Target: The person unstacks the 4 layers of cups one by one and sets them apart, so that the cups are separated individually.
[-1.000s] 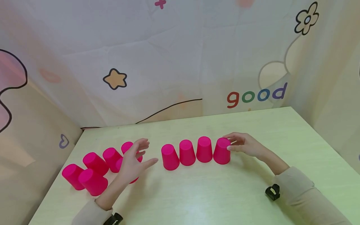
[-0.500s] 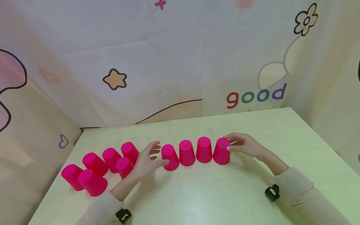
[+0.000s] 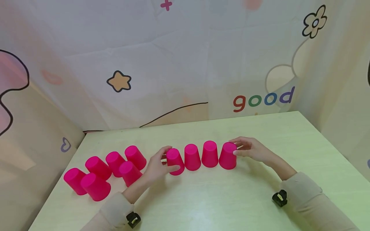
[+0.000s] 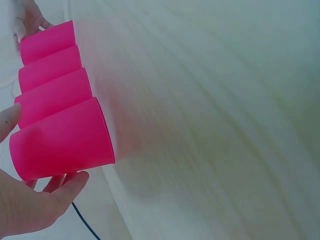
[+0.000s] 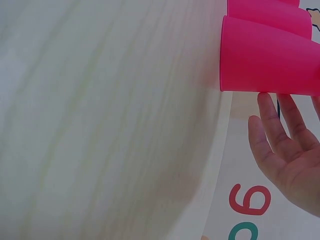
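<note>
Several pink cups stand upside down on the pale table. Four-like in a row across the middle, they run from a left end cup [image 3: 174, 155] to a right end cup [image 3: 228, 157]. My left hand [image 3: 159, 165] holds the left end cup by its side, thumb across the front, other fingers at the back and partly hidden. At the far end, my right hand [image 3: 254, 150] has its thumb on the front of the right end cup and its fingertips behind it. In the right wrist view, the fingers [image 5: 295, 125] touch that cup's side, one staying free of it.
Another group of upside-down pink cups [image 3: 95, 187] stands at the left of the table [image 3: 208, 199], close to my left forearm. A printed cloth [image 3: 179, 64] hangs behind the table and at both sides.
My left hand has moved right, away from the left group of cups, and closed in around the left end cup of the row. The right hand and the cups have stayed put.
</note>
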